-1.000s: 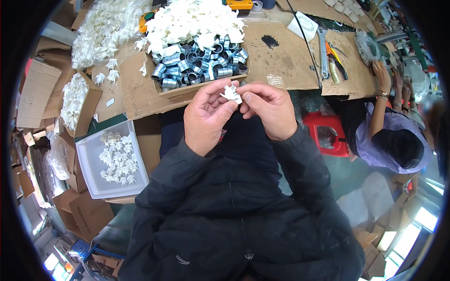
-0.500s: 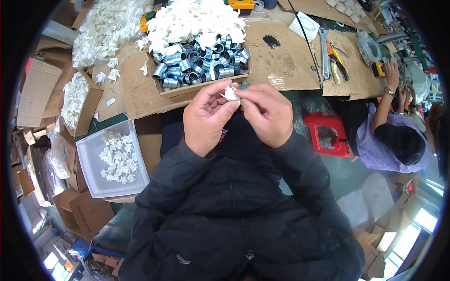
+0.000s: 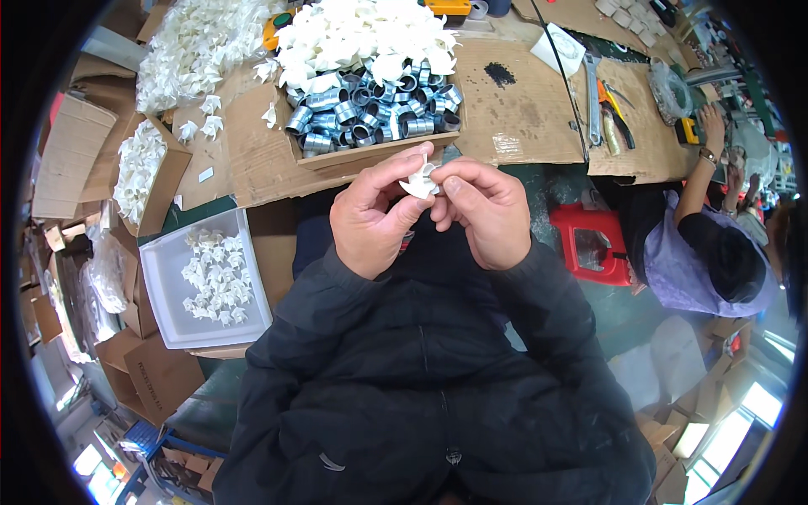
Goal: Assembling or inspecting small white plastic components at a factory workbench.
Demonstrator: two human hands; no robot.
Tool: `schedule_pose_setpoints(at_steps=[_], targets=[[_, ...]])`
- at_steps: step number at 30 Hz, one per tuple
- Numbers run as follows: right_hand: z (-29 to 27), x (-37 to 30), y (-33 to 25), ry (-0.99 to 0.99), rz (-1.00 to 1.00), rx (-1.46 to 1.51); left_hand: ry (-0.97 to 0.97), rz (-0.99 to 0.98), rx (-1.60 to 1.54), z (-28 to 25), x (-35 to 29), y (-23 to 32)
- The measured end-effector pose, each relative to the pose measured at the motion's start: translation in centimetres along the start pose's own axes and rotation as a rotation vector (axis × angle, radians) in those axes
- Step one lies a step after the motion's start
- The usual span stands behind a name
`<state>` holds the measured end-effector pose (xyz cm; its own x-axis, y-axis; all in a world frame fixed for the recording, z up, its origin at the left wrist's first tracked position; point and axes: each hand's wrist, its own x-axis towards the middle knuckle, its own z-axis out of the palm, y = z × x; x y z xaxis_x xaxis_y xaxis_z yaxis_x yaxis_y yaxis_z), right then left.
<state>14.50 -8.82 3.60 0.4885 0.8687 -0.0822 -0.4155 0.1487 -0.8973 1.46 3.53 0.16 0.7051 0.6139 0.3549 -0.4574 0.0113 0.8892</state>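
My left hand (image 3: 370, 219) is closed on a small white plastic part (image 3: 418, 187) with curved, pointed blades, gripped between thumb and fingers. The thumb and forefinger of my right hand (image 3: 490, 215) are pinched together at the part's right side. Whatever sits between those fingertips is too small to make out. Just beyond my hands stands a cardboard box (image 3: 383, 151) of shiny metal sleeves (image 3: 362, 109), with a heap of similar white parts (image 3: 362, 38) on top. At my left, a translucent plastic tray (image 3: 166, 307) holds more white parts (image 3: 217, 278).
Farther left are a small carton (image 3: 168, 181) and a clear bag (image 3: 198, 50), both full of white parts. Black granules (image 3: 499, 74), a wrench (image 3: 594, 101) and orange-handled pliers (image 3: 614, 109) lie on the cardboard-covered table. A red stool (image 3: 593, 244) and a co-worker (image 3: 707, 244) are at the right.
The white part has turned in my left fingers and shows a broader side. My right fingers have shifted a little and spread from its front. The whole view has moved slightly.
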Motion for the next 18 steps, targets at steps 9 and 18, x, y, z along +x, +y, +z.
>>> schedule_pose_setpoints(at_steps=[9,18], targets=[[1.8,0.5,0.1,-0.075,-0.418,-0.895,-0.159,0.047,0.583,-3.4,-0.5,3.5],[0.4,-1.0,2.2,-0.076,-0.313,-0.771,0.472,-0.4,0.39,-13.6,-11.2,4.6]])
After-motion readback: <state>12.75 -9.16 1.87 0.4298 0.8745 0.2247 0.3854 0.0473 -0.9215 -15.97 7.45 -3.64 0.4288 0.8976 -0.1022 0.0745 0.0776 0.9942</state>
